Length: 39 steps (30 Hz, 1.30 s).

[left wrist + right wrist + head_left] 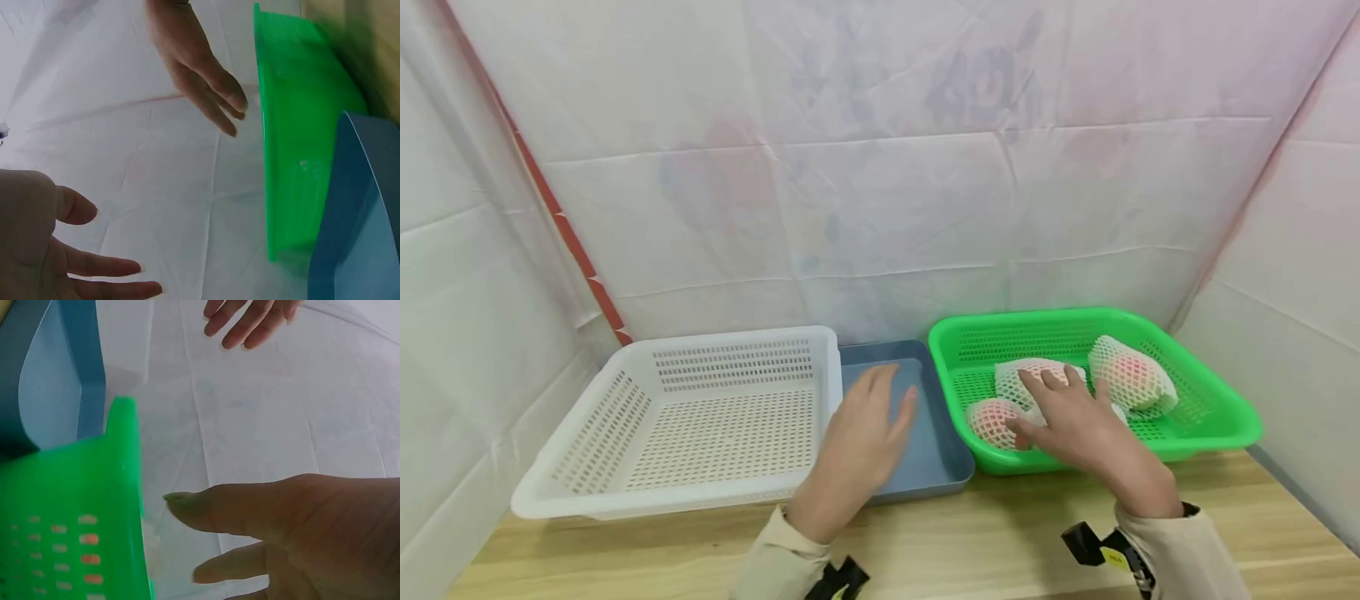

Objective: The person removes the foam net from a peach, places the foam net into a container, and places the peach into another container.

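Observation:
My right hand (1078,425) hovers over the green basket (1225,425), fingers spread and holding nothing. Inside that basket lie several pinkish round fruits in white foam nets: one fruit (991,422) at the front left, another fruit (1015,379) behind it, and a third fruit (1131,379) at the back right. White netting under my right hand is partly hidden. My left hand (857,450), its fingers extended, is above the blue-grey tray (925,454) and grips nothing. In the right wrist view, the right thumb and fingers are apart above the green basket's rim (125,444).
A white perforated basket (700,492) stands left of the tray, with nothing inside. The tray sits between the two baskets on a wooden table (955,542). White sheeting (887,208) hangs behind and at both sides.

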### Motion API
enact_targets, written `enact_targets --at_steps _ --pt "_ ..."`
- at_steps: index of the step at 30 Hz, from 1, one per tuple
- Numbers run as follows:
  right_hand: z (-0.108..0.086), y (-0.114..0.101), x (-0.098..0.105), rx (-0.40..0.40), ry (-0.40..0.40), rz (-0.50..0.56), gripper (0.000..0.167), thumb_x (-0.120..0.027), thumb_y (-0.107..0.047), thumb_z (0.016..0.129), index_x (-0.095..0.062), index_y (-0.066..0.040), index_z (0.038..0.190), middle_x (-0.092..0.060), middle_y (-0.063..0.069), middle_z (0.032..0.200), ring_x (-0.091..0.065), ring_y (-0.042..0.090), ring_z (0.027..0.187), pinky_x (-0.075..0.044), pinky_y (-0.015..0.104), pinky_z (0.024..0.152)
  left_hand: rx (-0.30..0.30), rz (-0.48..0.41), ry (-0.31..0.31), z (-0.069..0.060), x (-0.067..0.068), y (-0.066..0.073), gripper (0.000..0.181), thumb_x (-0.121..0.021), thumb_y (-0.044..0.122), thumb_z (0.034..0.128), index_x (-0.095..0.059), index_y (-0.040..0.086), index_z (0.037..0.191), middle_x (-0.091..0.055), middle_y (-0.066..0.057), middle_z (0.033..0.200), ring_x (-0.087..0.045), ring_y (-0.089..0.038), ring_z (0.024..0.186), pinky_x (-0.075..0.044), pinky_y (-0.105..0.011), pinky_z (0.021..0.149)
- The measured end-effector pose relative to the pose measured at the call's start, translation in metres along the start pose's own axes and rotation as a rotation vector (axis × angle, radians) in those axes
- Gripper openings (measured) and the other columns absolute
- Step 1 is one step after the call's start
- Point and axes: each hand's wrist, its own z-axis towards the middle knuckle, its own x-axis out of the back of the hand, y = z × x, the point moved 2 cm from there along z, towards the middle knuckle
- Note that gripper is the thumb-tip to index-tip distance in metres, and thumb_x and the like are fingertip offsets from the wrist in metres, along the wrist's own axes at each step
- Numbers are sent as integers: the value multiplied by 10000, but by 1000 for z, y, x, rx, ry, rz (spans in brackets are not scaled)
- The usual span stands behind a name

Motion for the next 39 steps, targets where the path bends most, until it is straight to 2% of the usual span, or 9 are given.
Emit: enact_targets --at_steps 5,9,13,18,22,26,32,35,39 --pt "1 18 2 11 -45 -79 736 -658 -456 869 -474 54 1367 -504 316 1320 -386 598 1205 -263 770 911 -13 -9 -32 17 -31 13 531 -405 362 1027 -462 -27 1385 -486 -181 1388 -481 -307 1273 -434 -435 1022" --pt "3 24 4 72 -92 -29 738 -667 -442 873 -473 83 1354 -520 317 1301 -485 522 1164 -397 666 897 -4 -31 -20 26 -56 12 511 -426 337 1025 -478 -47 1359 -509 -190 1341 -547 -289 1176 -503 -406 920" --pt "6 22 2 85 -162 91 813 -678 -479 854 -431 81 1389 -469 320 1357 -450 508 1219 -399 623 951 24 -43 -12 32 -72 5 481 -441 323 1021 -513 -62 1302 -545 -196 1264 -594 -267 1013 -523 -367 752" --pt "10 23 -8 129 -187 182 772 -722 -405 842 -446 76 1378 -480 291 1360 -431 500 1241 -390 625 963 109 -46 -94 36 -89 5 550 -422 348 1026 -454 -93 1353 -503 -242 1322 -574 -332 1120 -531 -417 847" --pt "13 24 -14 157 -171 180 710 -746 -333 834 -480 76 1349 -529 272 1312 -473 487 1204 -415 610 942 132 -53 -130 36 -98 7 586 -429 358 1021 -409 -105 1380 -485 -258 1327 -559 -349 1147 -519 -428 887" --pt "15 27 -15 142 -145 161 713 -766 -342 810 -503 71 1329 -556 267 1278 -498 488 1172 -423 607 931 125 -42 -99 39 -104 7 591 -511 286 993 -362 -122 1394 -499 -274 1289 -578 -350 1097 -534 -413 842" --pt "16 33 -19 114 -157 129 733 -728 -460 817 -534 38 1317 -586 237 1250 -538 464 1127 -455 596 876 165 -30 -76 42 -112 3 623 -566 200 954 -305 -126 1416 -498 -296 1275 -598 -363 1041 -547 -403 781" --pt "14 41 -17 106 -199 203 752 -696 -516 826 -524 -1 1346 -570 213 1290 -530 441 1158 -466 578 869 173 -37 -68 43 -115 2 599 -551 174 950 -315 -132 1407 -496 -304 1267 -598 -372 1022 -546 -409 763" --pt "11 56 -8 155 -247 416 637 -645 -406 909 -486 -18 1388 -494 223 1382 -460 447 1249 -457 559 917 188 -40 -76 44 -117 1 603 -526 173 950 -297 -122 1423 -495 -308 1265 -605 -377 988 -544 -420 746"
